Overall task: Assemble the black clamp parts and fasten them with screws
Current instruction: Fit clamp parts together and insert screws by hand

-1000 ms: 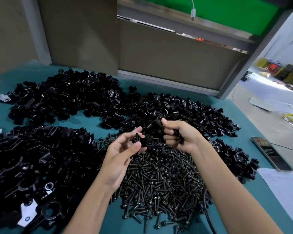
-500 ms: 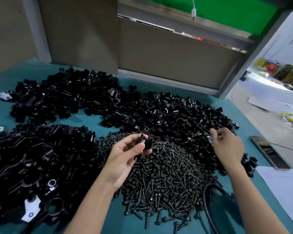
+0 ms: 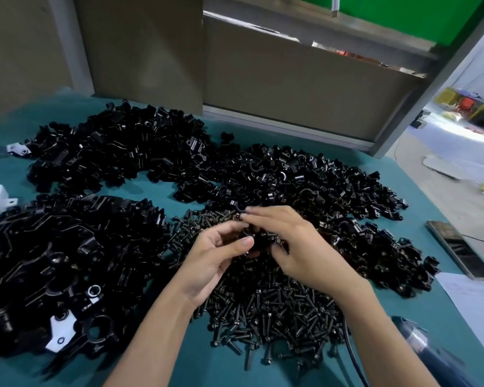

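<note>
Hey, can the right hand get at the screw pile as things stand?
Probably yes: the screw pile lies uncovered right beneath the right hand, though its fingers are busy pinching a black clamp part.

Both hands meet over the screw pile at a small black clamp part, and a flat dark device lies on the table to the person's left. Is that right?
No. The flat dark device lies to the person's right, as the head view shows. The left hand and right hand do meet over the screw pile at a small black clamp part.
</note>
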